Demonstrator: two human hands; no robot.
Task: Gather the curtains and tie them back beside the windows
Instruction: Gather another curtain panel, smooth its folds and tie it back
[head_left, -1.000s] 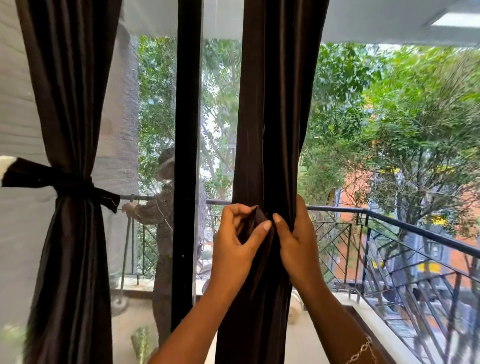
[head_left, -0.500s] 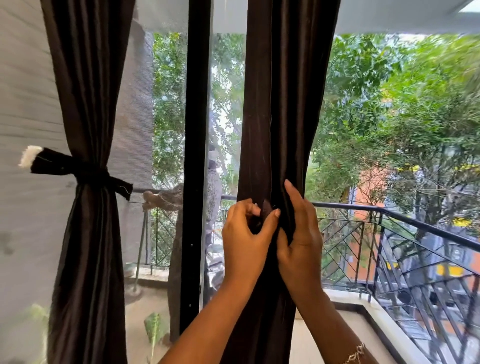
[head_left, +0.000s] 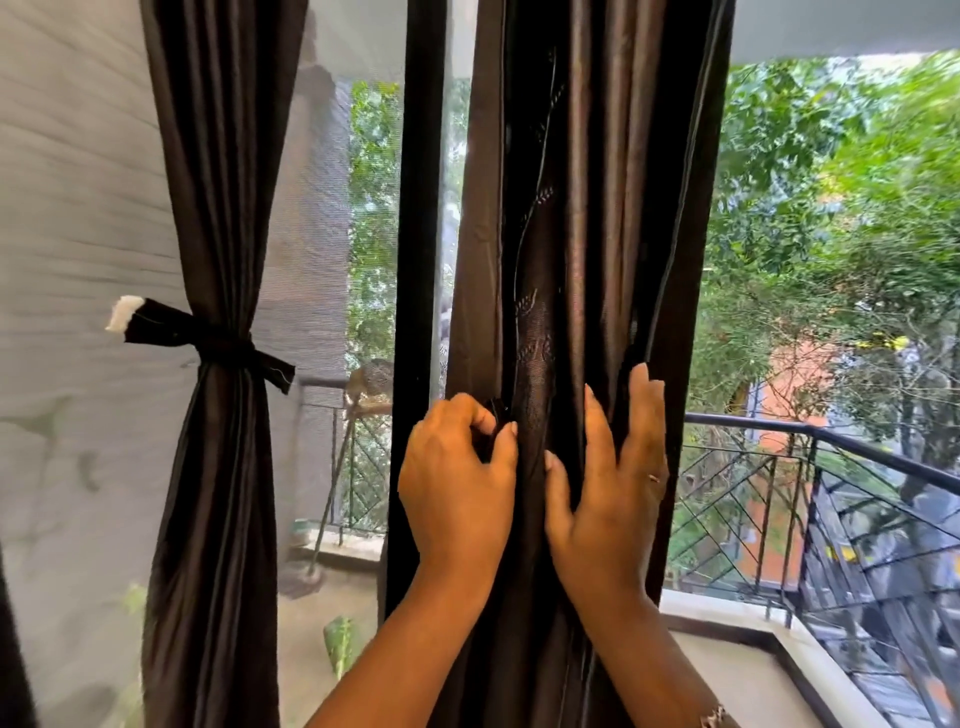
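- I see the middle curtain (head_left: 587, 218), dark brown, hanging in a bunch of upright folds straight ahead of me, between the black window frame post (head_left: 418, 208) on its left and the open view of the balcony on its right.
- The left hand (head_left: 457, 488) sits at the left side of that bunch, fingers curled, with thumb and forefinger pinching a dark bit of cloth (head_left: 494, 415). I cannot tell whether this is a fold of the curtain or a separate strap.
- The right hand (head_left: 608, 483) lies flat on the front of the same curtain, just beside the left hand. Its fingers are straight and spread, pointing upward, and the outer fingertips (head_left: 644, 384) reach the curtain's right edge. The thumb presses against the folds.
- A ring (head_left: 655, 477) shows on the right hand, and a bracelet (head_left: 714, 719) shows at its wrist, at the bottom edge of the view.
- No band goes round the middle curtain where I can see it.
- The left curtain (head_left: 218, 156) hangs well apart, on the far side of the frame post. It is cinched at mid-height by a dark tie-back (head_left: 218, 343) whose white-tipped end (head_left: 124, 313) sticks out to the left.
- A grey mesh screen (head_left: 72, 218) hangs behind the left curtain.
- Through the glass I see a black balcony railing (head_left: 831, 441) and green trees (head_left: 841, 218).
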